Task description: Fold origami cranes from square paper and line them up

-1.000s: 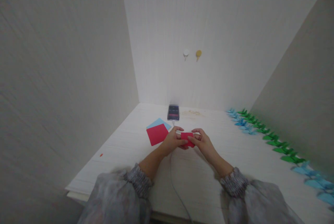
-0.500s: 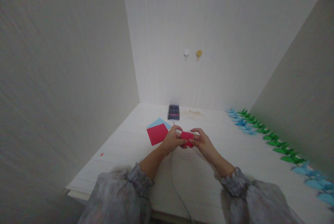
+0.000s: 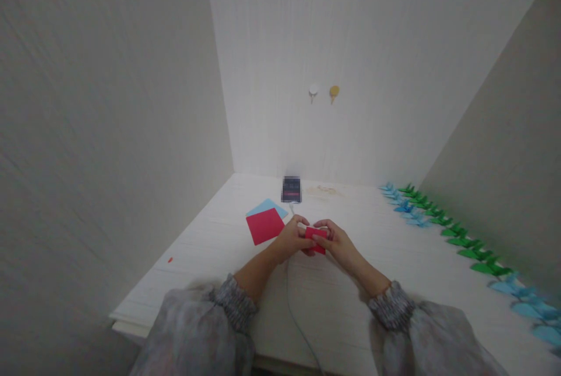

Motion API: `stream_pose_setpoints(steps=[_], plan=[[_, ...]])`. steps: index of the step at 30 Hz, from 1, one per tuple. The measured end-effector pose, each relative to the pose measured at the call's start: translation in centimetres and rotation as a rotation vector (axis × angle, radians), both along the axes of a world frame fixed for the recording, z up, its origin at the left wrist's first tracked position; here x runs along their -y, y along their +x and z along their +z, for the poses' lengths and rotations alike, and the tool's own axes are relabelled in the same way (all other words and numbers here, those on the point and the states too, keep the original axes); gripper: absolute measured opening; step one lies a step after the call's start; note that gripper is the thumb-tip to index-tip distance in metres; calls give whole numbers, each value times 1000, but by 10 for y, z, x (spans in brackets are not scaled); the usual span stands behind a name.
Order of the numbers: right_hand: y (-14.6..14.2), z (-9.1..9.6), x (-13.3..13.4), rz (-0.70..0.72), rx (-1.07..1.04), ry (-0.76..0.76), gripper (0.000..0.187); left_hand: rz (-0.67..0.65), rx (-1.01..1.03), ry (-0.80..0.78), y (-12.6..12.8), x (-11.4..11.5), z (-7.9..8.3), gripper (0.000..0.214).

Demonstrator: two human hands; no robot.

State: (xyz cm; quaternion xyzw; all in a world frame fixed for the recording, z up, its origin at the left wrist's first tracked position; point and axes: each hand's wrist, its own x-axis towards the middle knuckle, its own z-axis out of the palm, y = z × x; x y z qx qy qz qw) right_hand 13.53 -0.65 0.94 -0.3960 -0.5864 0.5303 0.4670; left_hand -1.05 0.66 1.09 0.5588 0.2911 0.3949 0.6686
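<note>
Between my two hands is a small folded piece of red paper (image 3: 318,232), held above the white table. My left hand (image 3: 291,238) pinches its left side, thumb in front. From the right, my right hand (image 3: 336,239) grips it with the thumb laid across its face; some fingers are hidden behind the paper. Just left of my left hand, a flat red paper sheet (image 3: 265,226) lies partly over light blue paper (image 3: 268,205).
A phone (image 3: 291,189) with a cable (image 3: 294,317) stands near the back wall. Rows of folded green paper figures (image 3: 464,240) and blue paper figures (image 3: 405,206) line the right side. A small red scrap (image 3: 170,259) lies at left. Two hooks (image 3: 334,92) hang on the wall.
Both hands have dropped slightly with the folded red paper. My right thumb has slid left across its face, and the right fingers have shifted left along the top.
</note>
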Motion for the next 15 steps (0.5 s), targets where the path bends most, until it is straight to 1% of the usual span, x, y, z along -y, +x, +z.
stream_pose_setpoints(steps=[8, 15], plan=[[2, 11, 4, 36, -22, 11, 34, -9, 23, -17, -3, -1, 3, 52], [11, 6, -1, 19, -58, -12, 30, -106, 74, -63, -8, -5, -3, 54]])
